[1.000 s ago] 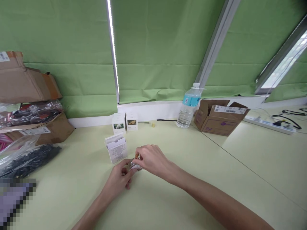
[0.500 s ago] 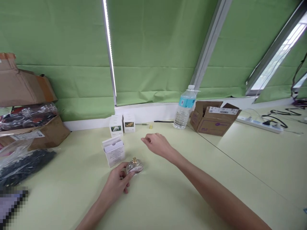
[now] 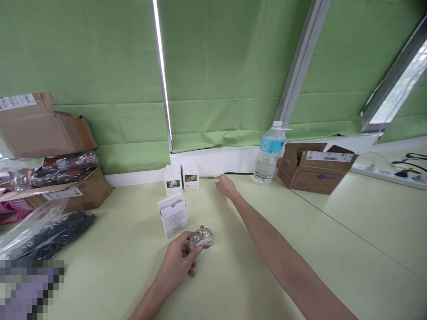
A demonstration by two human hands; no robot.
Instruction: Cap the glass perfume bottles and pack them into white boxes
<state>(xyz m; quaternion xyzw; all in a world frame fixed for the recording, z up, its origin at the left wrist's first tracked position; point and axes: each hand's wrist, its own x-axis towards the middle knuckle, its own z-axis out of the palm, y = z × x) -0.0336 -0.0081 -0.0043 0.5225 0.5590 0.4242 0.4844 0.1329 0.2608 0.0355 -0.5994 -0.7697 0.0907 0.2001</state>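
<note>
Left hand [image 3: 176,262]: fingers half-curled, tips against the glass perfume bottle [image 3: 202,240]; grip cannot be told. Bottle: gold-capped, upright on the pale green tabletop [image 3: 116,266], just beside the open white carton [image 3: 172,217]. Right hand [image 3: 226,186]: fingers loosely extended, empty, near the thin metal rod [image 3: 207,177], beside two white cartons [image 3: 182,178]; plastic water bottle [image 3: 267,162] stands further right.

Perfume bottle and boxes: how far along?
Done: the glass perfume bottle stands on the table with its gold cap on, outside the open white carton. In hand: the left hand touches the bottle; the right hand reaches toward a thin metal rod at the back. Left: one white box and another white box stand at the back, looking closed.
</note>
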